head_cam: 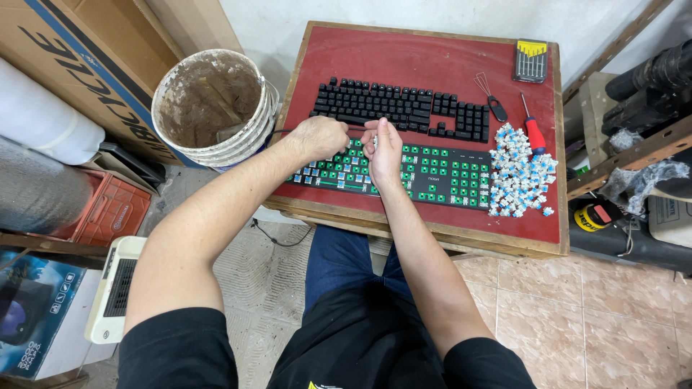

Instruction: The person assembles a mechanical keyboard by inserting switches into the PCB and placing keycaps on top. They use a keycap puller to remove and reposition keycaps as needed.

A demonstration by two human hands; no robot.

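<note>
A thin metal tool (355, 127) is pinched in the clenched left hand (319, 137); a small switch (375, 139) is gripped by the right hand (384, 151) above the green circuit board (432, 173) on the red bench (404, 57).

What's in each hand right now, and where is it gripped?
The right hand pinches a small pale part at its fingertips, too small to identify. The left hand is fisted over the keyboard; anything in it is hidden.

dirty white bucket (209, 101) left of table; red-handled screwdriver (534, 132), bit set case (531, 60) far right.
</note>
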